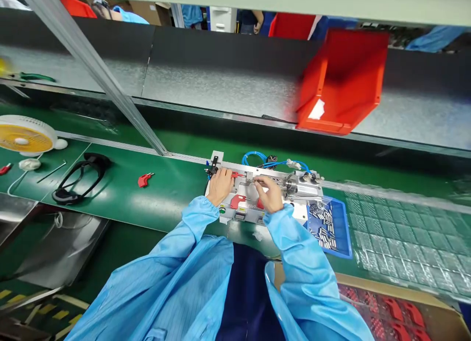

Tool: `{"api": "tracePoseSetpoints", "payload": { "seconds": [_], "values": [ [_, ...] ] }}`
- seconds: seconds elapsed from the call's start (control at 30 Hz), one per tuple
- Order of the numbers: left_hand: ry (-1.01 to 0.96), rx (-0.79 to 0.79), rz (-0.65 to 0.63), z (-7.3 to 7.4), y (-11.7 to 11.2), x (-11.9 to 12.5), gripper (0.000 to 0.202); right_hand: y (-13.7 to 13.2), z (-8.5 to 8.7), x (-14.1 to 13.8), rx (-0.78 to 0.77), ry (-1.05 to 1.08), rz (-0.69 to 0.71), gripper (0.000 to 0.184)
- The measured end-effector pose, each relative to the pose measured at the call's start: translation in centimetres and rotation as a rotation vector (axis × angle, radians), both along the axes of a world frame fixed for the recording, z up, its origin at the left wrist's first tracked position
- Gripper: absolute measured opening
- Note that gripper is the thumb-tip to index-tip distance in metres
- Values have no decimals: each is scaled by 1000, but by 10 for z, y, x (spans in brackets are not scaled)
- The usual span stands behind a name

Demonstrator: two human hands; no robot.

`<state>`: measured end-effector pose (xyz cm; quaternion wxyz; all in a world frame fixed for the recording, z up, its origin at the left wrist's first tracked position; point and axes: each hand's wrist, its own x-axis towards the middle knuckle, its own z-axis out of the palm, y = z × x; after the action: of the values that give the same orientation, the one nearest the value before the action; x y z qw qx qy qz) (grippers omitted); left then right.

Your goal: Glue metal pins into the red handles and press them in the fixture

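My left hand (221, 186) is at the left end of a metal fixture (301, 211), its fingers curled on a small red part with a metal shank (238, 174). My right hand (270, 194) is closed in a pinch by the fixture's middle, close to a small metal block (249, 177); what lies between its fingertips is too small to make out. A red handle-shaped piece (237, 201) lies on the fixture between my hands. Another red piece (260, 204) is partly hidden by my right hand.
A blue tray (348, 233) of small metal pins stands right of the fixture, beside clear plastic blister trays (405, 228). Blue air hoses (253, 157) run behind. A loose red piece (144, 180), black headband-like item (81, 179) and fan (27, 135) are leftward. A red bin (342, 86) overhangs the shelf.
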<state>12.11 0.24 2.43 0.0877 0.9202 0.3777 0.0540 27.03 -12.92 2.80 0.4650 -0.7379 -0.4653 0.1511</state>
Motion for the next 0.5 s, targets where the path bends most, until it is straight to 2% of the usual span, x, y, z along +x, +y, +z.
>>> {"api": "tracePoseSetpoints", "payload": {
  "seconds": [0.13, 0.27, 0.5],
  "values": [
    [-17, -17, 9, 0, 0, -1, 20, 30, -8, -1, -45, -26, -33, 20],
    [-45, -33, 15, -1, 1, -2, 20, 51, -24, -2, -93, -47, -46, 18],
    [-50, -35, 11, -2, 1, -3, 21, 61, -44, 4, -72, -258, -4, 16]
  ]
}}
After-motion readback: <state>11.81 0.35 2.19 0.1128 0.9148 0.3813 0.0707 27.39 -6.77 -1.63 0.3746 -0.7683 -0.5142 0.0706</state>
